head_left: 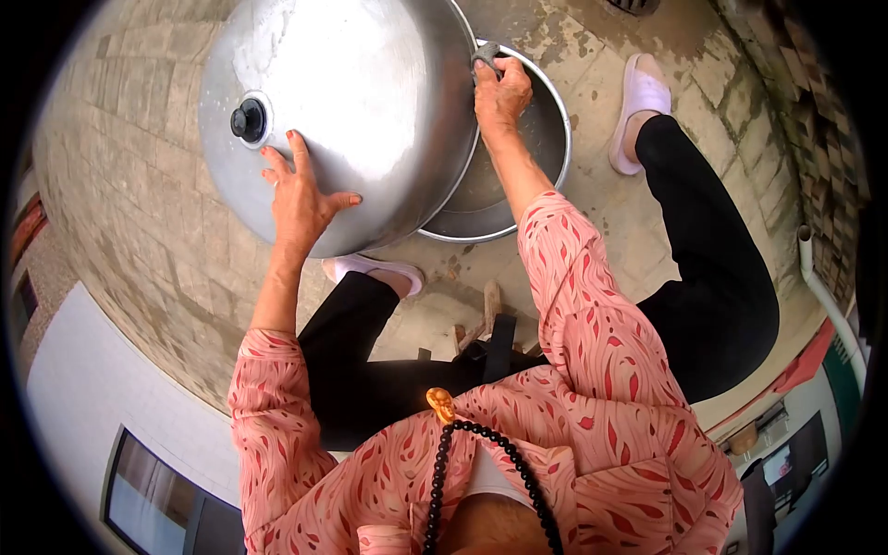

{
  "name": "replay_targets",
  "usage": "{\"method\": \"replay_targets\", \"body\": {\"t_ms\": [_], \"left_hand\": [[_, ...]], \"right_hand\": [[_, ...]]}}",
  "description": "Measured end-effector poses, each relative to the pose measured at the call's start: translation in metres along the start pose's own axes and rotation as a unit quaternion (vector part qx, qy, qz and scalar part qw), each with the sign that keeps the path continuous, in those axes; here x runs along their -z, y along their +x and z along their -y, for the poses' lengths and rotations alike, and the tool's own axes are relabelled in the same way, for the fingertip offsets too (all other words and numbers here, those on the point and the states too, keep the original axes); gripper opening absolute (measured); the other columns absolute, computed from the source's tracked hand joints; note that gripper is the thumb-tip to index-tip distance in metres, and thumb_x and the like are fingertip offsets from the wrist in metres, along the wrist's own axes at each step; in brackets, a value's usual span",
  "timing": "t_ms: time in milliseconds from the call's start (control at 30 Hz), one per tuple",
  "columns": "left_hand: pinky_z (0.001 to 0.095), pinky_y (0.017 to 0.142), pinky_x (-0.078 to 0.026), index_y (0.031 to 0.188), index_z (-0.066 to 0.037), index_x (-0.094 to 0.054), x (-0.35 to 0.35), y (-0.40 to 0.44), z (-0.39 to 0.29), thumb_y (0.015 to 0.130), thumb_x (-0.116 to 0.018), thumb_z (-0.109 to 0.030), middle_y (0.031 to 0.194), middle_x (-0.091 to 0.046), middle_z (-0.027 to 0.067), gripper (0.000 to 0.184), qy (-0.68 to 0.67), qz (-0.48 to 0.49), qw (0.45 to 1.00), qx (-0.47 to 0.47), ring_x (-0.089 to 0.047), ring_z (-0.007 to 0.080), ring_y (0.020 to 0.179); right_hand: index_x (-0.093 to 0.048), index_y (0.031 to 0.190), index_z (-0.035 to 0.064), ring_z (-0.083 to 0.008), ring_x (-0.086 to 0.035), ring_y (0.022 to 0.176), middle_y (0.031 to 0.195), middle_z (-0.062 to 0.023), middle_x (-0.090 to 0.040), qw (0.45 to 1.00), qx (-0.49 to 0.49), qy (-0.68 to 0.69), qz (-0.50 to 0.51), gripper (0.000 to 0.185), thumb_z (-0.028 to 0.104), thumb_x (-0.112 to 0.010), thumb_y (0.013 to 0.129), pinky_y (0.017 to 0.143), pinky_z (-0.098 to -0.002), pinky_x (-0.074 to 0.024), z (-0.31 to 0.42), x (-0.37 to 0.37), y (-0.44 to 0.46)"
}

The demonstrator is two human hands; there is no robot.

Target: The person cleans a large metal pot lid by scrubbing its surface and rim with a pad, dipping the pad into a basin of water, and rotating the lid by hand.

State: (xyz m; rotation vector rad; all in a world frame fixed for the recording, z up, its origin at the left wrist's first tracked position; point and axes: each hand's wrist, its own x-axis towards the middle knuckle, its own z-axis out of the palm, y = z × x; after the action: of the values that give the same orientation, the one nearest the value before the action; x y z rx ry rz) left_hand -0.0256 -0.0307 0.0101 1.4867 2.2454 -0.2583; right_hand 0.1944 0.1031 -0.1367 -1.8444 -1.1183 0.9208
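Observation:
A large domed metal lid (370, 102) with a black knob (248, 120) is tilted over the left part of a wide metal basin (555, 120). My left hand (303, 199) rests on the lid's outer face just below the knob, fingers spread. At the lid's right rim, my right hand (502, 92) is closed on a grey scouring pad (486, 55), which touches the rim. The inside of the basin shows to the right of the lid, beneath my right forearm; the rest is hidden by the lid.
Stone paving (139, 157) surrounds the basin. My slippered feet are on either side, one slipper (647, 92) at the right and one (384, 270) below the lid. A wooden stool leg (491, 305) shows between my legs.

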Motion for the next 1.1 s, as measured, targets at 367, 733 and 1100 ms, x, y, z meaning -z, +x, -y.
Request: {"method": "replay_targets", "body": {"t_ms": [367,733,1100], "left_hand": [[0.0568,0.095,-0.045,0.152,-0.010,-0.010,-0.005,0.004,0.007,0.051,-0.092,-0.042,0.145,-0.010,0.0464,0.134,-0.006,-0.024,0.999,-0.023,-0.027,0.0698,0.124],[0.0576,0.092,-0.047,0.152,-0.008,-0.011,-0.005,0.004,0.007,0.052,-0.092,-0.041,0.143,-0.010,0.0484,0.133,0.006,-0.017,1.000,-0.018,-0.028,0.0707,0.122],[0.0583,0.089,-0.049,0.151,-0.007,-0.009,-0.005,0.004,0.006,0.052,-0.092,-0.043,0.143,-0.008,0.0485,0.134,0.007,-0.008,1.000,-0.016,-0.029,0.0704,0.122]], "right_hand": [[-0.063,0.085,0.0003,-0.0397,-0.065,0.079,0.077,-0.0180,-0.066,1.000,0.014,-0.021,0.010,0.021,0.010,-0.076,0.072,0.070,-0.0465,-0.0489,0.007,0.002,0.008],[-0.056,0.085,-0.0001,-0.0355,-0.060,0.078,0.084,-0.0165,-0.061,1.000,-0.004,0.020,0.020,0.020,0.004,-0.073,0.074,0.073,-0.0431,-0.0462,-0.028,0.042,-0.115],[-0.055,0.086,0.0018,-0.0335,-0.060,0.082,0.086,-0.0139,-0.057,0.996,0.064,0.056,0.010,0.020,-0.001,-0.071,0.074,0.074,-0.0415,-0.0475,-0.004,0.034,-0.115]]}}
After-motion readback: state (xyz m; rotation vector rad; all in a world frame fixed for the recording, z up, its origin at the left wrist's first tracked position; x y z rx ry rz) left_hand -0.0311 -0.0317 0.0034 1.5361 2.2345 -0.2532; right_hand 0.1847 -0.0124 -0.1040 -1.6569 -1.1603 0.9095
